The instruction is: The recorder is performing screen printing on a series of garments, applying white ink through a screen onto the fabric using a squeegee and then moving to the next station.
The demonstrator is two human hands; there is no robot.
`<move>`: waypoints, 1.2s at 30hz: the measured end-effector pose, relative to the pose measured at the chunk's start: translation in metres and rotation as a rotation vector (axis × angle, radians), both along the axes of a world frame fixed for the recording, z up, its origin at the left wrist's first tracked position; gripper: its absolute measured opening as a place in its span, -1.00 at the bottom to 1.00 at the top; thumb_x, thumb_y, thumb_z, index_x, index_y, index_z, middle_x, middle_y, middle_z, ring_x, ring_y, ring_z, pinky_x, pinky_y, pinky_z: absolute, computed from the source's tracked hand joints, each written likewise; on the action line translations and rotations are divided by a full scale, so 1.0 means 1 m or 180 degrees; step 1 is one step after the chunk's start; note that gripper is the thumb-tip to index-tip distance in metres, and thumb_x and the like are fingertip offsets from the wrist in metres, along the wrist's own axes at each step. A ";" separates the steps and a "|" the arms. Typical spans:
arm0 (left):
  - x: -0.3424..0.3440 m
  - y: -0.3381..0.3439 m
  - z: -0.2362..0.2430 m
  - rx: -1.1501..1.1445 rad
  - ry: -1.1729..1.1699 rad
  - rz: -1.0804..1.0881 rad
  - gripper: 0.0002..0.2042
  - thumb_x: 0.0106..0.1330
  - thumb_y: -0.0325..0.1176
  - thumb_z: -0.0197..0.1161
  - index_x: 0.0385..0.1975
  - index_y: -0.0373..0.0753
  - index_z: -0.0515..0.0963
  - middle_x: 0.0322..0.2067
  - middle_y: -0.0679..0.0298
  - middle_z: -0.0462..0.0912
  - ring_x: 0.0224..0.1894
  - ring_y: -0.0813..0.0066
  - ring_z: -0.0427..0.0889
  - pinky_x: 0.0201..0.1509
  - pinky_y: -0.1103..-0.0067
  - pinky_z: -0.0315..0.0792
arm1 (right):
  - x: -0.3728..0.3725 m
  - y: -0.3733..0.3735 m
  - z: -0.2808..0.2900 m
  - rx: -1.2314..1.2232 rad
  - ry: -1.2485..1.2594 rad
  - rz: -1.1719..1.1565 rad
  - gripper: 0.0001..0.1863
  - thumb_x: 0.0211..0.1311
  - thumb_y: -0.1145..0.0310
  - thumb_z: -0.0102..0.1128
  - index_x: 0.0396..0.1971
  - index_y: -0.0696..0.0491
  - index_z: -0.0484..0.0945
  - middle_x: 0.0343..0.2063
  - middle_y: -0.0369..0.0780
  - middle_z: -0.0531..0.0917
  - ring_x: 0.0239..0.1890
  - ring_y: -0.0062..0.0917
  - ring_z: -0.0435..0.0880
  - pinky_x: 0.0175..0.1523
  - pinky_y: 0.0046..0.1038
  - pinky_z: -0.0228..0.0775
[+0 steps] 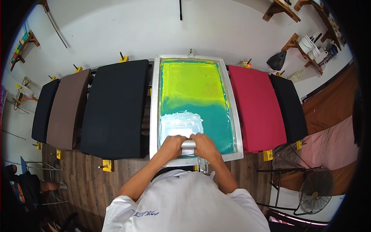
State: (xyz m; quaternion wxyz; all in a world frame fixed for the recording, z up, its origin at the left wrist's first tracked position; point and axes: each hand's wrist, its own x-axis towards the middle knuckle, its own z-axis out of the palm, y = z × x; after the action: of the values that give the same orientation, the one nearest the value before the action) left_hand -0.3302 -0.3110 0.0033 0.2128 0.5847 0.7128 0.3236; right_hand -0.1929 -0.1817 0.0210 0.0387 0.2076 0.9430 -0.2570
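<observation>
In front of me lies a silkscreen frame (154, 112) with silver metal sides. Its mesh (193, 79) is bright yellow-green at the far half and teal nearer me. White ink (179, 123) is spread over the near left part of the mesh. At the near end, my left hand (172, 147) and my right hand (205, 146) are closed side by side on a squeegee (188, 147) with a silvery grip. Its blade is hidden by my hands and the grip.
Left of the frame are padded boards: a large black one (114, 110), a brown one (67, 112) and a narrow black one (45, 112). A red board (257, 108) and another black one (289, 108) stand right. A hinge clamp (202, 165) joins the frame's near edge. A fan (315, 192) stands lower right.
</observation>
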 end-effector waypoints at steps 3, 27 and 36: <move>-0.026 0.032 -0.010 0.0109 0.0202 -0.0145 -0.66 -0.06 -0.62 0.21 -0.21 -0.28 0.65 -0.31 0.00 0.70 -0.24 0.00 0.68 -0.07 0.28 0.54 | -0.015 0.015 -0.012 0.0258 0.0213 -0.0302 -0.63 -0.12 0.62 0.22 -0.19 0.13 0.52 -0.28 0.04 0.59 -0.15 -0.01 0.57 -0.04 -0.10 0.47; -0.035 0.002 -0.023 0.0129 0.0122 0.0780 -0.55 -0.10 -0.72 0.19 -0.10 -0.34 0.61 -0.19 -0.11 0.66 -0.18 -0.10 0.65 -0.06 0.29 0.56 | -0.063 0.014 -0.020 0.0371 0.0130 0.0204 -0.60 -0.16 0.59 0.25 -0.19 0.00 0.55 -0.25 -0.11 0.62 -0.13 -0.11 0.59 -0.11 -0.12 0.46; 0.006 -0.027 0.007 -0.0492 -0.0185 0.0438 -0.47 -0.16 -0.70 0.21 -0.04 -0.31 0.60 -0.17 -0.10 0.66 -0.19 -0.10 0.65 -0.03 0.25 0.54 | -0.010 -0.014 -0.005 0.0102 -0.0022 0.0377 -0.61 -0.09 0.59 0.23 -0.16 0.02 0.57 -0.27 -0.15 0.60 -0.12 -0.17 0.59 -0.15 -0.10 0.43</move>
State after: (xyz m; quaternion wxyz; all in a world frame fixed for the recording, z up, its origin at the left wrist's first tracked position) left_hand -0.3245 -0.3379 0.0106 0.2551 0.5066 0.7676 0.2984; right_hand -0.2026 -0.1956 0.0163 0.0538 0.1530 0.9575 -0.2384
